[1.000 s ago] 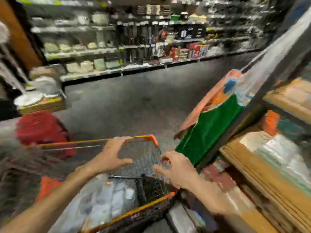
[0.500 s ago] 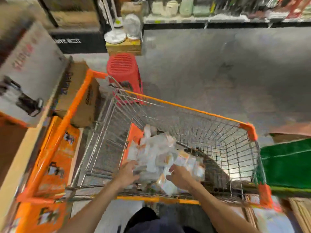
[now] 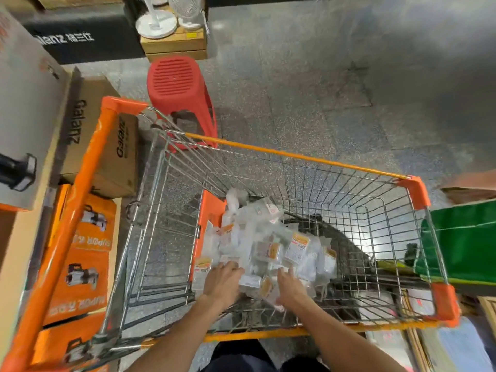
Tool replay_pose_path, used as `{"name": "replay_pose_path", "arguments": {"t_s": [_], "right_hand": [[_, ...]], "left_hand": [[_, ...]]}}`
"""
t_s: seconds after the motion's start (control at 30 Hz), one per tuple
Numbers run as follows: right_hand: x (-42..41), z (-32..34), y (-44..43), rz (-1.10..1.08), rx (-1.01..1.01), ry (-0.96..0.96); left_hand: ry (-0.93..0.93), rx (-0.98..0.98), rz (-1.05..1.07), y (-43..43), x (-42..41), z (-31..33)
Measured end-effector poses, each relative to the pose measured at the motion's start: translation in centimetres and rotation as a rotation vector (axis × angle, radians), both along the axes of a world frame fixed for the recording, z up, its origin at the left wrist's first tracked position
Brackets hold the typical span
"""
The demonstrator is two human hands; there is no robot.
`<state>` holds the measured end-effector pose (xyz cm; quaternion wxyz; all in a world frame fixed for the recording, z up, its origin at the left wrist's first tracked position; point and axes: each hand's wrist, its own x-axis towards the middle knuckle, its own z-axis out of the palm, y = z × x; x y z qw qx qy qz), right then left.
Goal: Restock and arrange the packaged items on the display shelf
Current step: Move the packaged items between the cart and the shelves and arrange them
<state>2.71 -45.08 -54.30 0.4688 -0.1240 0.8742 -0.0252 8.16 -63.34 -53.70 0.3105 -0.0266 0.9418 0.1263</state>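
Head view, left hand (image 3: 222, 280), right hand (image 3: 292, 287), packets (image 3: 268, 237) jumbled

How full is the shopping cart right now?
Partly full: a loose pile of clear packets lies in the cart, well below its rim; the rest of the wire floor shows bare.

shopping cart (image 3: 295, 156): silver wire grid, orange trim. packets (image 3: 268, 242) inside: clear, orange labels. beyond it red stool (image 3: 174, 81); right, green bag (image 3: 461, 242).

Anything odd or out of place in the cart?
The packaged items lie in a jumbled heap in the shopping cart, tilted every way. Left hand and right hand touch it. Nothing looks spilled.
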Motion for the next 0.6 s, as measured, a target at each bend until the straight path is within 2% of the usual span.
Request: {"name": "replay_pose_path", "arguments": {"t_s": [0.07,0.27,0.37,0.6], "right_hand": [[-0.1,-0.2,0.0,-0.01,-0.024,0.012],[-1.1,1.6,0.6,-0.162,-0.071,-0.026],[-1.9,4.0,2.0,-0.313,-0.14,0.017],[-3.1,12.9,10.4,-0.765,-0.379,0.268]], "left_hand": [[0.045,0.077,0.069,-0.4,0.1,-0.3],[0.043,0.535,0.434,-1.6,-0.3,1.1],[0.039,0.72,0.589,-1.5,-1.6,3.7],[0.084,0.974,0.59,5.4,-9.0,10.7]]}}
